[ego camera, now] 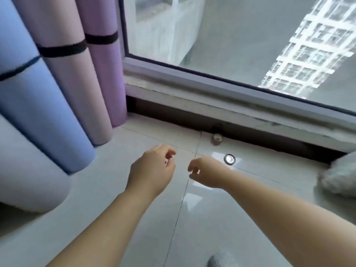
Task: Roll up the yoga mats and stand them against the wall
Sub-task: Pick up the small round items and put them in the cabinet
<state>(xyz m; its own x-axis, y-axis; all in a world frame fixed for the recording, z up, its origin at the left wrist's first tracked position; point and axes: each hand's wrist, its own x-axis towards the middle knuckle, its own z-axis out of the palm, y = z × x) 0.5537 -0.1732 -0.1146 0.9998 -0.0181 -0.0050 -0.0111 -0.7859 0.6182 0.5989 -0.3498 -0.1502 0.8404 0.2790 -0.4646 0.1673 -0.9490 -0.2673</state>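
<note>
Several rolled yoga mats stand upright at the left, leaning by the window frame: a purple mat [105,78], a pink mat [73,83] and a blue mat [36,112], each with a black strap around it. A pale grey roll [25,174] stands at the near left edge. My left hand [152,170] and my right hand [206,172] hover side by side over the tiled floor, to the right of the mats. Both hold nothing, with fingers loosely curled.
A large window [250,45] with a low sill [212,97] runs across the far side. A small metal floor fitting [229,159] and a door stop [217,138] sit on the glossy tiles. A grey fluffy item [341,176] lies at the right edge.
</note>
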